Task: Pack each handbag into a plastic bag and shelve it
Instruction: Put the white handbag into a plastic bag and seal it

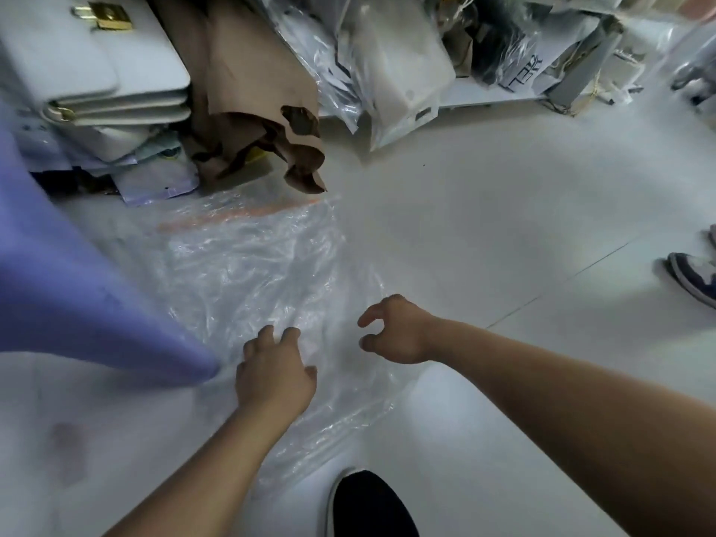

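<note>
A clear plastic bag [255, 265] with an orange seal strip lies crumpled on the pale floor. My left hand [273, 372] rests on its near part with fingers spread and slightly bent. My right hand [395, 331] hovers at the bag's right edge, its fingers and thumb curved apart, with nothing visibly pinched. A purple handbag [66, 288] fills the left side, blurred, its corner lying on the plastic. White handbags [100, 71] with gold clasps are stacked at the top left.
Brown wrapping paper [252, 91] hangs down beside the white bags. Bagged items [391, 67] and a low shelf crowd the back. My black shoe [368, 505] is at the bottom. Another person's shoe [693, 277] stands at the right edge.
</note>
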`<state>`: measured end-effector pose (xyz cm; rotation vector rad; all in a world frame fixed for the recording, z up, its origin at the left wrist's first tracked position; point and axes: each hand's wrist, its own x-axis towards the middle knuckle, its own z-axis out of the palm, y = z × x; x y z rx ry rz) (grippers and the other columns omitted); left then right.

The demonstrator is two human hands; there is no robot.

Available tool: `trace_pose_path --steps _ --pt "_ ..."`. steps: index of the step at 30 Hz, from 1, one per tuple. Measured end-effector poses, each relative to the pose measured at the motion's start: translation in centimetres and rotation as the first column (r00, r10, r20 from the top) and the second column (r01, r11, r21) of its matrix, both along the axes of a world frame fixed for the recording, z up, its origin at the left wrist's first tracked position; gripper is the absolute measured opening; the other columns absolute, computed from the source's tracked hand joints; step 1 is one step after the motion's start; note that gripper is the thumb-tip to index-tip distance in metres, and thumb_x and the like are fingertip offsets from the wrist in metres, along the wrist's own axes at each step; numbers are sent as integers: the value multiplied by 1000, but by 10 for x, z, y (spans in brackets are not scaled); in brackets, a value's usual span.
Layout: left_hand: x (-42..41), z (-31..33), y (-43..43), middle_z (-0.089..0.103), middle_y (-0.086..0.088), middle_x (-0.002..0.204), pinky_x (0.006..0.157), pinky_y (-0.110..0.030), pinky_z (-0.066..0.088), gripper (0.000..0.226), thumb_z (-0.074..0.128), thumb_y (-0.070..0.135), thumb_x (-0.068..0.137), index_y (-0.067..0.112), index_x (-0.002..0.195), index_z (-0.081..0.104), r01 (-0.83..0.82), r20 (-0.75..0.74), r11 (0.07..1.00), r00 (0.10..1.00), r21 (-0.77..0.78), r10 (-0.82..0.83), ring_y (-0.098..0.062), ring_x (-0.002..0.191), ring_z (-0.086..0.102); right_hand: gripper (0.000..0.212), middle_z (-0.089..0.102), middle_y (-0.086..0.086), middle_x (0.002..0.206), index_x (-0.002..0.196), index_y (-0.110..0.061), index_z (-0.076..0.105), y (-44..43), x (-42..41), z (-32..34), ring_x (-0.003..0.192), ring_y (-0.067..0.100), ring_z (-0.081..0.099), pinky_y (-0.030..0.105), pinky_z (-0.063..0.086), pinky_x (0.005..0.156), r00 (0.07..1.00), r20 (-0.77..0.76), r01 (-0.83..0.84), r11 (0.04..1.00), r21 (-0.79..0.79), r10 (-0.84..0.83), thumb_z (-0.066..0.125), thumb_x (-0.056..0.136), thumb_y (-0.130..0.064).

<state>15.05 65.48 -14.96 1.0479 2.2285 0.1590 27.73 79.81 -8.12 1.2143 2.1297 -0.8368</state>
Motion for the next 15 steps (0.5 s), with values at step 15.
trace_pose_path --steps 15 --pt "0 24 17 60 2 117 86 -33 38 19 55 19 99 27 116 60 -62 -201 965 973 255 116 -22 108 57 26 59 0 91 100 -19 55 -8 -5 -13 73 14 55 25 45 61 897 -260 376 926 23 -358 77 86 -25"
